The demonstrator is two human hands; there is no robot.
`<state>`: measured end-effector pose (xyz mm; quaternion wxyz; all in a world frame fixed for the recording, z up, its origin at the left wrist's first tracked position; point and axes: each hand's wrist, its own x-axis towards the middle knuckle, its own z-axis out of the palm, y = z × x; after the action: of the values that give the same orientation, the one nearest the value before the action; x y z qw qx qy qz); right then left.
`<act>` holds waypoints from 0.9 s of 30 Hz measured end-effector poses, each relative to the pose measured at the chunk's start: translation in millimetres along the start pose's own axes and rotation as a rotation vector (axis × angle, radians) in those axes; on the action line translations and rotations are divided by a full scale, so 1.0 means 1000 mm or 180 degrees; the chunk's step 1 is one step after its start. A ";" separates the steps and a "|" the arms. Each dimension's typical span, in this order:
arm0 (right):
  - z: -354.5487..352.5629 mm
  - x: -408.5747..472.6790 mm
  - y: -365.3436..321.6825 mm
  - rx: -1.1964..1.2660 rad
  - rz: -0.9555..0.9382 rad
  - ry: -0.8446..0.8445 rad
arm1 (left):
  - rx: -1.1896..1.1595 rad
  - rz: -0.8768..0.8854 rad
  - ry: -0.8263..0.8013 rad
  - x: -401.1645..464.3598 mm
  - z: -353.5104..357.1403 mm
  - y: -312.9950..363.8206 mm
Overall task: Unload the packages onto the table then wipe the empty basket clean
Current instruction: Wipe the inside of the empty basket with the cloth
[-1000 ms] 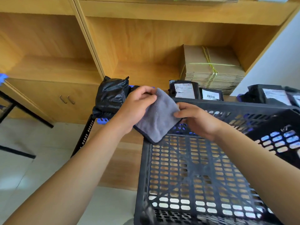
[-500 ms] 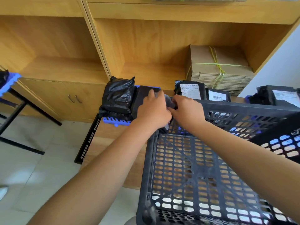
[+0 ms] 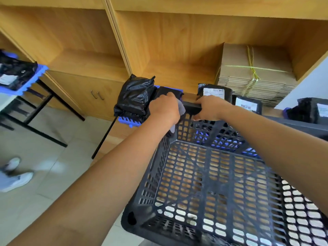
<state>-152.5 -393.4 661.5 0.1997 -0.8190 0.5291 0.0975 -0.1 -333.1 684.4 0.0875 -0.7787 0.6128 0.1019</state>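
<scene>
Wiping now, judging by the emptied basket (image 3: 209, 174): pressing the grey cloth (image 3: 181, 107) with left hand (image 3: 164, 109) closed around it, gripping the far rim with right hand (image 3: 207, 108), packages (image 3: 214, 92) lying beyond on the bench (image 3: 189, 96), likely needing strokes along the rim.

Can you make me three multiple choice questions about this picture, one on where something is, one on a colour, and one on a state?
1. Where is the left hand pressing the cloth?
A. on the basket's far rim
B. on the floor
C. on the cardboard stack

2. What colour is the cloth?
A. yellow
B. grey
C. red

3. What state is the basket in?
A. full of packages
B. covered by a lid
C. empty

Answers: 1 A, the left hand holds the cloth at the far rim's corner, next to the right hand gripping that rim. 2 B, the visible fold is grey. 3 C, only its bare mesh floor shows.
</scene>
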 end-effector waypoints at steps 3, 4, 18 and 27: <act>0.005 0.004 0.003 0.0133 -0.0011 0.0043 | 0.0412 0.0001 0.0359 0.005 0.007 0.003; 0.005 0.004 0.005 0.0131 -0.0018 0.0098 | 0.0517 0.0053 0.0417 0.006 0.009 0.003; 0.010 -0.002 0.007 -0.0234 -0.0212 0.0560 | -0.0388 0.0526 0.0754 -0.008 0.021 -0.027; 0.014 0.003 0.009 -0.0240 -0.0232 0.0616 | -0.0589 0.0183 0.0239 -0.032 0.029 -0.032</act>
<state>-158.9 -393.0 646.0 0.1202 -0.8501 0.5117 0.0304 22.2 -288.4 665.4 -0.0108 -0.7688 0.6257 0.1313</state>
